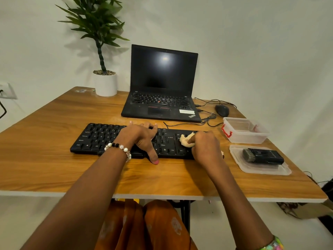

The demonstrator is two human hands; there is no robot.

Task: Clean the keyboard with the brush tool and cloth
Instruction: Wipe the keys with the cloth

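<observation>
A black keyboard lies across the middle of the wooden table. My left hand grips its middle part, fingers over the far edge and thumb at the near edge. My right hand pinches a small cream cloth and presses it onto the keys at the keyboard's right end. The black brush tool lies on a clear plastic lid to the right of the keyboard, untouched.
An open black laptop stands behind the keyboard, with a black mouse and cables to its right. A clear plastic box with a red clasp sits far right. A potted plant stands at the back left.
</observation>
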